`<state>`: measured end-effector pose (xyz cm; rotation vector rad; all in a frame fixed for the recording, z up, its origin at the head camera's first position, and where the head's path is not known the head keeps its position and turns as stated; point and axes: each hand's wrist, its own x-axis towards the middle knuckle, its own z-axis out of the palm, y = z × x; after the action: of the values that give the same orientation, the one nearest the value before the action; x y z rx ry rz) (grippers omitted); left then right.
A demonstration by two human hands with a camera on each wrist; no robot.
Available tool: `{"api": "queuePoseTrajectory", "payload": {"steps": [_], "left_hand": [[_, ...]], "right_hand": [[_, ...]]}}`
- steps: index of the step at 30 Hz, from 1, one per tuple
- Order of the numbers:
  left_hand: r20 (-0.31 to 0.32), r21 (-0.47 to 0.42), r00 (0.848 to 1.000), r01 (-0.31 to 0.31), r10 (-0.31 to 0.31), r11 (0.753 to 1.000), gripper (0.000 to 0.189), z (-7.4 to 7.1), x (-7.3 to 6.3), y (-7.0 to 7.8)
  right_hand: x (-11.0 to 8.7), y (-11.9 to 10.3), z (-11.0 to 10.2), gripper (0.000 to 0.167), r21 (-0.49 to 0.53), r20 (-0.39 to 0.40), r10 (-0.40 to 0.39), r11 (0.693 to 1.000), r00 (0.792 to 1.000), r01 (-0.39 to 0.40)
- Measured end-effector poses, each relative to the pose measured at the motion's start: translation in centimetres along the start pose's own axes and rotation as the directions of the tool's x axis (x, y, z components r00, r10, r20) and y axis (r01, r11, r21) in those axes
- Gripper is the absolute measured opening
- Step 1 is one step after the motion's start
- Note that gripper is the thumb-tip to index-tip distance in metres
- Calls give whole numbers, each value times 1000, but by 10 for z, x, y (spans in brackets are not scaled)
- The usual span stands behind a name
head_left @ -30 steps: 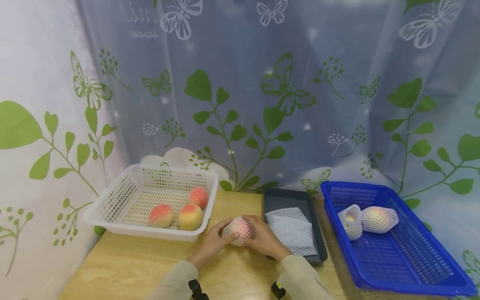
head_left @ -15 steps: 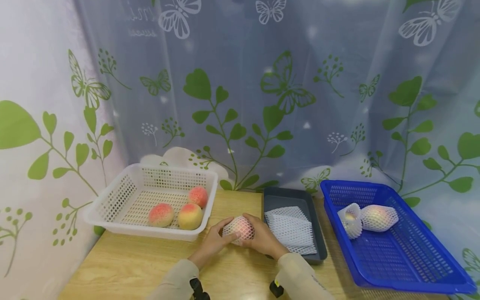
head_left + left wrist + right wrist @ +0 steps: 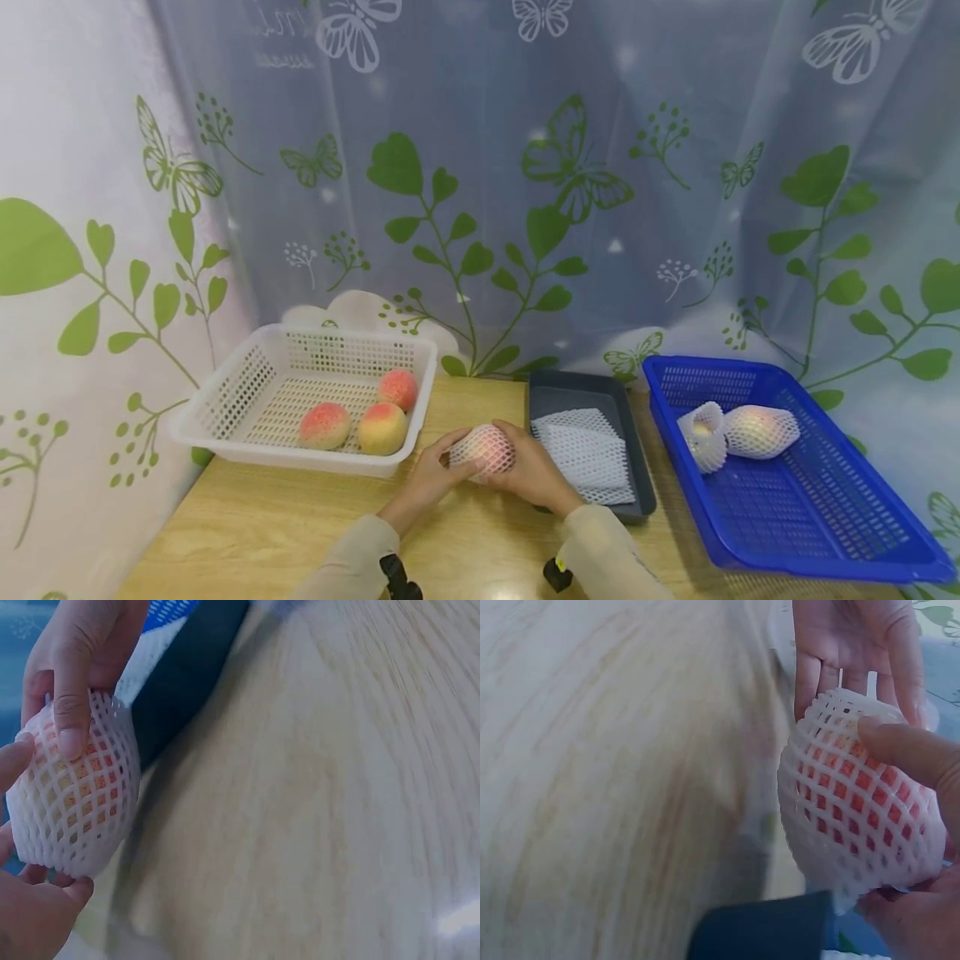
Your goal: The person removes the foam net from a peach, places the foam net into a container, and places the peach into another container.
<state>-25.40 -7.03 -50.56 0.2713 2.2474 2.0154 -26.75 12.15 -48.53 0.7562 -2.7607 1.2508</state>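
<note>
A red and yellow peach in a white foam net sleeve [image 3: 483,451] is between both hands, in front of the person at the middle of the table. My left hand [image 3: 432,477] grips its left end, fingers round the sleeve. From the other side my right hand [image 3: 534,468] grips it, thumb laid over the mesh. Up close in the left wrist view, the foam net [image 3: 79,791] covers the fruit, and the right thumb presses on it. Red skin shows through the mesh of the sleeved peach [image 3: 855,795] in the right wrist view.
At left, a white plastic basket [image 3: 288,457] holds 3 bare peaches [image 3: 382,428]. Right of the hands, a dark grey tray [image 3: 643,475] carries flat foam nets [image 3: 585,454]. A blue basket [image 3: 813,500] further right contains two fruits in foam nets [image 3: 761,432]. A patterned curtain [image 3: 480,83] hangs behind.
Both hands keep their grip and have lifted the sleeved peach very slightly, a touch to the right. The head view has tipped down a little. Baskets and tray stay put.
</note>
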Motion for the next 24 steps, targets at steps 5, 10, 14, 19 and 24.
{"api": "queuePoseTrajectory", "payload": {"steps": [5, 10, 14, 19, 24], "left_hand": [[6, -57, 1000, -27, 27, 998, 63, 4, 2, 9], [10, -96, 998, -64, 65, 993, 62, 8, 0, 23], [28, -113, 994, -100, 103, 989, 58, 11, -2, 35], [18, -86, 986, -164, 166, 983, 50, 12, -7, 42], [-81, -44, 971, -231, 227, 972, 41, 12, -9, 47]], "right_hand": [[-3, -5, -12, 84, 42, -45, -19, 999, 999, 20], [-6, -7, -24, 82, 82, -67, -28, 996, 997, 33], [-11, -6, -31, 80, 89, -98, -36, 995, 994, 45], [-21, -6, -39, 82, 122, -123, -16, 992, 992, 31], [-30, -7, -49, 82, 146, -139, 10, 989, 990, 10]]}}
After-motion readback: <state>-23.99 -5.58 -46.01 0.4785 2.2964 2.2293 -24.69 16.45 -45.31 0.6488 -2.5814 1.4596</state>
